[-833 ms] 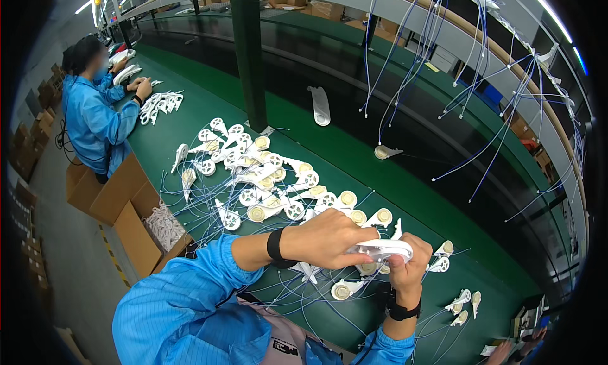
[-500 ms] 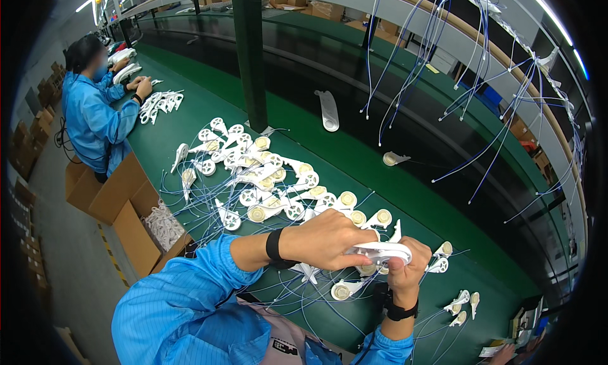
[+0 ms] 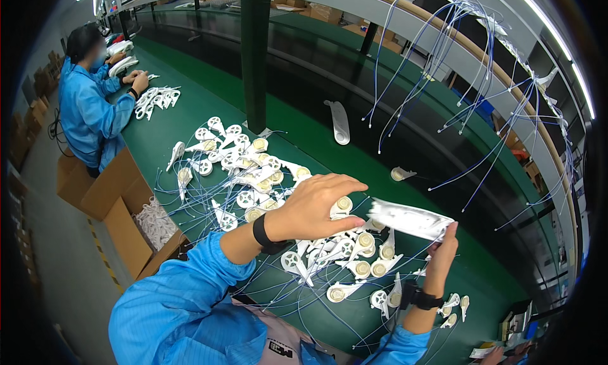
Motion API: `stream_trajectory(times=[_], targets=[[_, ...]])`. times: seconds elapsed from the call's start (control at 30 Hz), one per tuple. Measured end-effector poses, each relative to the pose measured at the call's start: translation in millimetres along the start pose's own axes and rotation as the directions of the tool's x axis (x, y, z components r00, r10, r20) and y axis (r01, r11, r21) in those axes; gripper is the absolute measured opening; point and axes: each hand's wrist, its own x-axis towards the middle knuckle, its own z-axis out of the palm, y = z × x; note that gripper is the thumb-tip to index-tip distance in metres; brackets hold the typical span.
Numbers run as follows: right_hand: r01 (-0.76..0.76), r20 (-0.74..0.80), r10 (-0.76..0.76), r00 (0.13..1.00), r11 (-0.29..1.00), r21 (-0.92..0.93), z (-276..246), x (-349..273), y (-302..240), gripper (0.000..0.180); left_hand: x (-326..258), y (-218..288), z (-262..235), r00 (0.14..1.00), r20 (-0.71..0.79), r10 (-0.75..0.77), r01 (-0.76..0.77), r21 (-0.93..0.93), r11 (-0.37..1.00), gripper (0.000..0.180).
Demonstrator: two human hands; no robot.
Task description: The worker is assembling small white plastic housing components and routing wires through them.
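Note:
A long white plastic shell (image 3: 410, 219), glossy and slightly blurred, is held up over the bench. My right hand (image 3: 443, 246) grips its right end, the fingers partly hidden behind it. Off the shell's left end, my left hand (image 3: 316, 205) is open, thumb and fingers spread and nothing between them. Below both hands lies a heap of small white plastic parts with round cream spools (image 3: 339, 293) and blue-grey cords. White spoked wheels (image 3: 292, 262) show among them.
A dark green post (image 3: 256, 67) rises from the green bench. On the black conveyor beyond lie another white shell (image 3: 340, 123) and a spool part (image 3: 400, 174). Cords (image 3: 437, 61) hang from a rail. Left are an open carton (image 3: 130, 229) and a co-worker (image 3: 95, 105) handling white parts.
My left hand has come off the white shell and moved left, its fingers opening. My right hand has carried the shell right, and the shell now lies stretched out between the hands.

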Motion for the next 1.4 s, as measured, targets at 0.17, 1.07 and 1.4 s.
stream_trajectory(times=[0.17,1.07,1.4], targets=[[-0.301,-0.122,0.295,0.948,0.953,-0.030,-73.7,58.5,14.2,0.056,-6.3,-15.0,-18.1,0.999,0.042,-0.019,0.017,0.052,0.998,0.047],[-0.302,-0.304,-0.020,0.953,0.066,-0.951,-160.1,99.6,37.3,0.041,-37.3,-47.1,-17.6,0.971,0.131,-0.199,0.207,-0.055,0.977,0.035],[-0.593,-0.347,0.514,0.784,0.456,-0.664,-234.1,110.6,72.3,0.035,-40.7,-52.8,-7.3,0.976,0.156,-0.153,0.164,-0.063,0.984,0.033]])
